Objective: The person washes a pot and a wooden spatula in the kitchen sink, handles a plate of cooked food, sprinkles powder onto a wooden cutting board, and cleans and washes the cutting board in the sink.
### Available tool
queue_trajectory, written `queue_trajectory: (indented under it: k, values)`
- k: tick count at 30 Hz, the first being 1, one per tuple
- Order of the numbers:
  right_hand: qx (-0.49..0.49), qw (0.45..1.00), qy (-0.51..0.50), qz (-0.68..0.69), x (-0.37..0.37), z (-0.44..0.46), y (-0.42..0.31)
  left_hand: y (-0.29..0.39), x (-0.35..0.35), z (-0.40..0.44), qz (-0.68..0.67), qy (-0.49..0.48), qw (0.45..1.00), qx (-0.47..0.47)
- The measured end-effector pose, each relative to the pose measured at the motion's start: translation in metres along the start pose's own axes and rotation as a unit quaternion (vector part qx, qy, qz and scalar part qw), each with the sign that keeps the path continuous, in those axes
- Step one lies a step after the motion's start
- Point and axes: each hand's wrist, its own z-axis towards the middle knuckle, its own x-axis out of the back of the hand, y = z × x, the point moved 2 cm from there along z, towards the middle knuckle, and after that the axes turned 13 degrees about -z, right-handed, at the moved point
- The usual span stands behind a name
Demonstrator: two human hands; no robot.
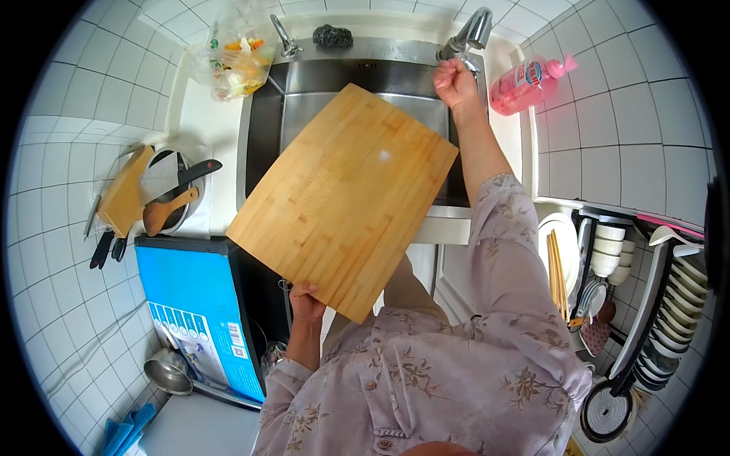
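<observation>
A rectangular wooden cutting board (350, 197) is held tilted across the front of the sink, covering much of it. My left hand (306, 302) grips its lower left edge, thumb on the top face and the other fingers hidden underneath. At the back right of the sink, my right hand (456, 83) is closed at the handle of the chrome faucet (475, 30), with the fingers curled against it. Part of the stainless steel sink (304, 106) shows behind the board.
A pink soap bottle (528, 83) lies right of the sink. To the left are a bag of food scraps (242, 64), a knife block (125, 190), a cleaver (163, 178) and a wooden spatula (171, 210). A blue box (194, 304) stands lower left; a dish rack with plates (677, 304) is at right.
</observation>
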Motion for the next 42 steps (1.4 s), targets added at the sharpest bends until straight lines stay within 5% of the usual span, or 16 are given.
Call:
queue_trajectory:
  k: [4, 6, 7, 9, 11, 12, 14, 17, 20, 23, 27, 29, 31, 32, 35, 42]
  values:
    - [-0.103, 0.990, -0.086, -0.041, 0.006, -0.014, -0.001, -0.003, 0.000, 0.000, -0.011, 0.021, 1.000, 0.003]
    - [-0.053, 0.956, -0.017, -0.288, 0.009, -0.038, 0.023, -0.005, 0.003, 0.003, -0.005, 0.016, 1.000, 0.000]
    - [-0.008, 0.892, 0.068, -0.447, 0.005, -0.055, 0.039, -0.005, 0.006, 0.005, 0.002, 0.011, 1.000, -0.003]
    - [0.002, 0.734, -0.073, -0.675, 0.028, -0.068, 0.079, -0.007, 0.011, 0.008, 0.002, 0.011, 1.000, 0.004]
    - [0.076, 0.541, -0.088, -0.833, 0.026, -0.087, 0.120, -0.008, 0.016, 0.011, 0.004, 0.013, 1.000, 0.012]
    - [0.072, 0.541, -0.089, -0.833, 0.020, -0.096, 0.137, -0.009, 0.018, 0.012, 0.000, 0.004, 1.000, 0.023]
    - [0.122, 0.242, -0.093, -0.958, 0.005, -0.115, 0.163, -0.011, 0.018, 0.013, -0.004, -0.002, 0.999, 0.033]
    - [0.108, 0.293, -0.184, -0.932, -0.005, -0.157, 0.182, -0.012, 0.016, 0.012, -0.018, 0.002, 0.999, 0.043]
    - [0.090, 0.218, -0.172, -0.956, 0.017, -0.137, 0.173, -0.017, 0.028, 0.009, -0.046, -0.004, 0.998, 0.035]
    - [0.099, 0.251, -0.089, -0.959, 0.012, -0.106, 0.148, -0.018, 0.040, 0.012, -0.033, 0.006, 0.999, 0.041]
    - [0.145, 0.262, -0.132, -0.945, 0.014, -0.137, 0.153, -0.013, 0.052, 0.014, -0.026, 0.006, 0.999, 0.042]
    - [0.163, 0.391, -0.162, -0.891, 0.028, -0.135, 0.131, -0.011, 0.056, 0.013, -0.014, -0.005, 0.999, 0.044]
    - [0.098, 0.580, 0.030, -0.808, 0.053, -0.103, 0.079, -0.011, 0.060, 0.014, -0.013, 0.017, 0.999, 0.033]
    - [0.186, 0.600, 0.133, -0.767, 0.056, -0.089, 0.052, -0.011, 0.069, 0.015, -0.015, 0.016, 0.999, 0.033]
    - [0.186, 0.369, 0.209, -0.886, 0.035, -0.059, -0.021, -0.011, 0.082, 0.017, -0.032, 0.045, 0.997, 0.050]
    - [0.077, 0.237, 0.175, -0.953, 0.016, -0.025, -0.048, -0.008, 0.068, 0.015, 0.011, 0.024, 0.999, 0.044]
